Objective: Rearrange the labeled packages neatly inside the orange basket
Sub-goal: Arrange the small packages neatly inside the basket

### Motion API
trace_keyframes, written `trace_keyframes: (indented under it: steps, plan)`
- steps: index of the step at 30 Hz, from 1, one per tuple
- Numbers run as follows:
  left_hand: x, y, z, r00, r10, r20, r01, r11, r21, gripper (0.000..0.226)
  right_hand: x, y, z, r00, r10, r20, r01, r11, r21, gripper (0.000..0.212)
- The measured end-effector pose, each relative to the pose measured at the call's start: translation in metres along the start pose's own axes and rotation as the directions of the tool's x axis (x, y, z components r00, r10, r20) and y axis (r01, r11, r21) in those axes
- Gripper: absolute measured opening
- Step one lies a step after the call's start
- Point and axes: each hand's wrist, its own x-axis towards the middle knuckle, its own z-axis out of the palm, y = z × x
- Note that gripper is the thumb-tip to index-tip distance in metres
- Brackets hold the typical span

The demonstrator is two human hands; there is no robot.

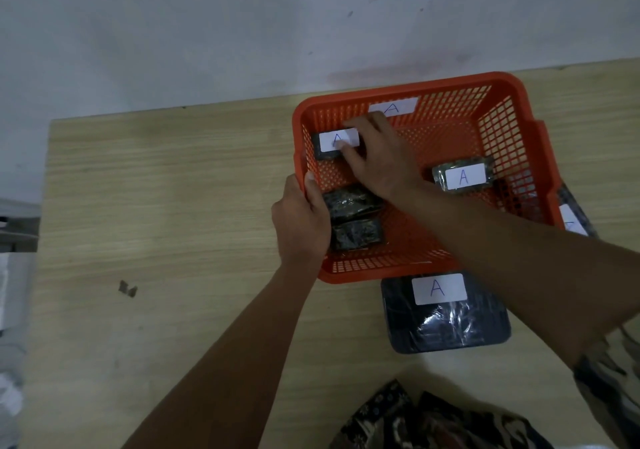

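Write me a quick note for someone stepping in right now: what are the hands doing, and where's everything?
Left hand grips the orange basket by its left rim. Right hand is on the far-left package.
Inside: that one, two dark packages near left, one labeled package at right.
Outside: large package in front, another at right.
Left: tidying.

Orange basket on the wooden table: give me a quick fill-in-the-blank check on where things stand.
1. The left hand grips the orange plastic basket's ____ wall.
2. The right hand touches a dark wrapped package labeled ____.
3. The large dark flat package lies ____ the basket.

Missing: left; A; outside
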Motion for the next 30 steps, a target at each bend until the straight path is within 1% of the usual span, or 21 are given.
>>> trace_keyframes:
  steps: [3,6,8,10,11,12,13,14,15,16,17,19,22,23,24,25,26,27,28,29,30]
  plan:
    - [0.000,0.000,0.000,1.000,-0.005,-0.001,0.005,1.000,0.007,0.033,-0.007,0.006,-0.002,0.998,-0.064,0.026,0.065,0.997,-0.046,0.043]
    - [0.001,0.000,0.001,1.000,0.002,0.007,-0.002,1.000,-0.005,0.033,-0.006,0.008,-0.006,0.999,-0.039,0.008,0.040,0.997,-0.070,0.046]
    - [0.001,0.001,0.001,1.000,0.001,0.006,-0.001,1.000,-0.003,0.033,-0.008,0.007,-0.011,0.999,-0.033,-0.027,0.031,0.996,-0.083,0.044]
    - [0.001,0.000,0.001,1.000,0.008,0.004,-0.008,1.000,0.003,0.033,-0.013,0.009,-0.021,0.994,-0.093,-0.056,0.090,0.994,-0.065,0.036]
    - [0.001,0.000,0.000,1.000,0.015,0.002,-0.015,1.000,0.004,0.033,-0.017,0.011,-0.026,0.988,-0.155,-0.020,0.154,0.987,-0.046,0.031]
    - [0.001,0.000,0.000,1.000,0.019,0.002,-0.019,1.000,0.002,0.033,-0.021,0.015,-0.032,0.972,-0.221,0.077,0.223,0.975,-0.021,0.028]
    - [0.002,0.000,0.000,1.000,0.020,0.005,-0.020,1.000,-0.003,0.033,-0.024,0.018,-0.037,0.938,-0.267,0.221,0.272,0.962,0.008,0.027]
    - [0.002,0.000,0.000,1.000,0.018,0.008,-0.018,1.000,-0.005,0.033,-0.028,0.020,-0.041,0.885,-0.277,0.375,0.289,0.957,0.025,0.031]
    - [0.001,0.000,0.000,1.000,0.016,0.009,-0.016,1.000,-0.003,0.034,-0.031,0.020,-0.043,0.827,-0.255,0.501,0.282,0.959,0.021,0.036]
    - [0.001,0.000,-0.001,1.000,0.017,0.006,-0.017,1.000,0.001,0.034,-0.033,0.020,-0.045,0.782,-0.225,0.581,0.270,0.963,0.009,0.042]
    - [0.001,0.000,-0.001,1.000,0.016,0.004,-0.016,1.000,0.005,0.034,-0.033,0.020,-0.046,0.756,-0.205,0.622,0.259,0.966,0.004,0.046]
    - [0.001,0.001,-0.001,1.000,0.012,0.006,-0.012,1.000,0.002,0.035,-0.031,0.018,-0.050,0.729,-0.185,0.659,0.243,0.970,0.003,0.052]
    - [0.001,0.001,-0.001,1.000,0.010,0.000,-0.010,1.000,-0.003,0.034,-0.027,0.014,-0.052,0.715,-0.171,0.678,0.206,0.978,0.031,0.048]
    - [0.000,0.001,-0.001,1.000,0.010,-0.002,-0.010,1.000,0.000,0.034,-0.028,0.014,-0.053,0.727,-0.147,0.671,0.152,0.987,0.052,0.045]
    - [0.000,0.002,-0.002,1.000,0.010,-0.001,-0.010,1.000,0.004,0.033,-0.029,0.014,-0.055,0.742,-0.100,0.663,0.057,0.995,0.086,0.043]
    - [0.000,0.002,-0.002,1.000,0.010,0.006,-0.010,1.000,0.003,0.033,-0.031,0.015,-0.058,0.755,-0.031,0.655,-0.077,0.988,0.136,0.040]
    - [0.000,0.002,-0.002,1.000,0.007,0.016,-0.007,1.000,-0.001,0.034,-0.034,0.016,-0.062,0.758,0.043,0.651,-0.223,0.955,0.196,0.036]
    - [0.000,0.002,-0.002,1.000,0.005,0.022,-0.005,1.000,-0.005,0.034,-0.037,0.017,-0.067,0.749,0.113,0.652,-0.367,0.891,0.266,0.030]
    - [0.001,0.002,-0.002,1.000,0.004,0.022,-0.004,1.000,-0.003,0.035,-0.040,0.018,-0.070,0.727,0.173,0.665,-0.503,0.793,0.344,0.027]
    - [0.001,0.002,-0.002,1.000,0.002,0.019,-0.002,1.000,0.004,0.036,-0.044,0.019,-0.073,0.689,0.215,0.692,-0.624,0.663,0.415,0.026]
    - [0.001,0.002,-0.002,1.000,-0.001,0.016,0.001,1.000,0.011,0.036,-0.047,0.021,-0.074,0.646,0.232,0.727,-0.713,0.524,0.466,0.027]
